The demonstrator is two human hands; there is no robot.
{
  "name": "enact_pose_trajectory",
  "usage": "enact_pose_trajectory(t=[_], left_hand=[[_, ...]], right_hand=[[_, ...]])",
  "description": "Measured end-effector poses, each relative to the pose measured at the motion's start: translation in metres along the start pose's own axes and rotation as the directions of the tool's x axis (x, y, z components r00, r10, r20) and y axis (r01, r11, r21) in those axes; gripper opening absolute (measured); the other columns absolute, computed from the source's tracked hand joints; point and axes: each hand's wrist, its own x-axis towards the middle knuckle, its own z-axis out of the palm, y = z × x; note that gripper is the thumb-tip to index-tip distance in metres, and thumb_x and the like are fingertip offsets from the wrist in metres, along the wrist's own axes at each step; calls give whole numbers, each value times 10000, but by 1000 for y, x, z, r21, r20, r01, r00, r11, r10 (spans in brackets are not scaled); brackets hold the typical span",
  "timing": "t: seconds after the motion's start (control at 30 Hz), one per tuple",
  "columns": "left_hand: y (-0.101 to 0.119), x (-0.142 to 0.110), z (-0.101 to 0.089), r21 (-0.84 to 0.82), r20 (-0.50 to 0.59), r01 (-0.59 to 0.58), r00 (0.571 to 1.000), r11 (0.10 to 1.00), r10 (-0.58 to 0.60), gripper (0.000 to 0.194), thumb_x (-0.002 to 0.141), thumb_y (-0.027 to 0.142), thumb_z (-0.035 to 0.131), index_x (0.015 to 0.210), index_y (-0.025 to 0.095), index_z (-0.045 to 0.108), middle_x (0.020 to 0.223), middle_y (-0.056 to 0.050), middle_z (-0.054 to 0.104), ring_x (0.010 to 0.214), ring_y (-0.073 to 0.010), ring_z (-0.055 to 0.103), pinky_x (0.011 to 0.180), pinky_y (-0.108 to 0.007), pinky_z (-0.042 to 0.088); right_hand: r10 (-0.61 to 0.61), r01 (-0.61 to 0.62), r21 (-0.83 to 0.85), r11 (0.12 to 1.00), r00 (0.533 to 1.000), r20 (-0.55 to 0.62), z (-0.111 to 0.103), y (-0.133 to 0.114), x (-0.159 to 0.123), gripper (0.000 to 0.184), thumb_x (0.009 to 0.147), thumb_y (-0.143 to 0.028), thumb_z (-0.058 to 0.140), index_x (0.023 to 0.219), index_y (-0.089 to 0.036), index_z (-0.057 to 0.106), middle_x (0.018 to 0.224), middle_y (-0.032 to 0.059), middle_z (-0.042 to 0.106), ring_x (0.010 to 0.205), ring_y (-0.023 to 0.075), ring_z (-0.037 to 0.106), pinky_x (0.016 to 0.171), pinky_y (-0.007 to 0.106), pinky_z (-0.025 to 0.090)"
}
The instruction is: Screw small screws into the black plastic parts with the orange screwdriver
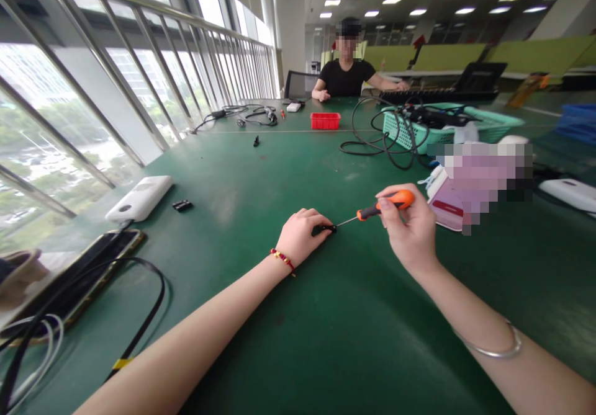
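My left hand [302, 235] rests on the green table [261, 316], its thumb and fingers pinched round a small black part [331, 228]. The fingers cover most of that part, so its kind does not show. In my right hand [412, 235] is a screwdriver with an orange and black handle [391, 202]. Its thin metal shaft [347, 221] points left and slightly down, and the tip meets or nearly meets the black part's right end. Another small black piece [182, 205] lies to the left on the table.
A white power bank [141, 198] and a phone [93, 272] with cables lie left, by the railing. Farther off are a red bin [325, 121], a small black piece [256, 141] and a green basket [410, 131] with cables. A person [347, 74] sits opposite. A pink package [447, 207] lies right.
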Motion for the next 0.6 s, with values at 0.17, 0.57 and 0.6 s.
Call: enact_pose_trajectory(t=[0.17,0.57,0.6], left_hand=[[0,0,0,1,1,-8,1000,1000,8,148,818,258,574,906,227,689,910,-23,661,870,-178,570,807,-308,471],[2,-1,-2,9,1,10,1000,1000,-11,139,814,246,581,902,226,687,914,-20,662,877,-182,568,804,-310,471],[2,-1,-2,9,2,11,1000,1000,-11,139,816,246,579,902,225,687,914,-20,661,877,-182,568,805,-311,471]], right_hand=[[5,-5,-22,1000,1000,0,0,2,1,195,831,-404,554,811,-210,547,724,6,573,647,136,577,550,252,441],[0,0,2,1000,1000,-23,-1,0,1,169,833,-377,559,832,-208,556,740,7,575,593,118,553,533,254,430],[0,0,3,1000,1000,-18,0,1,1,166,832,-374,561,833,-208,557,738,6,573,590,118,553,531,253,429]])
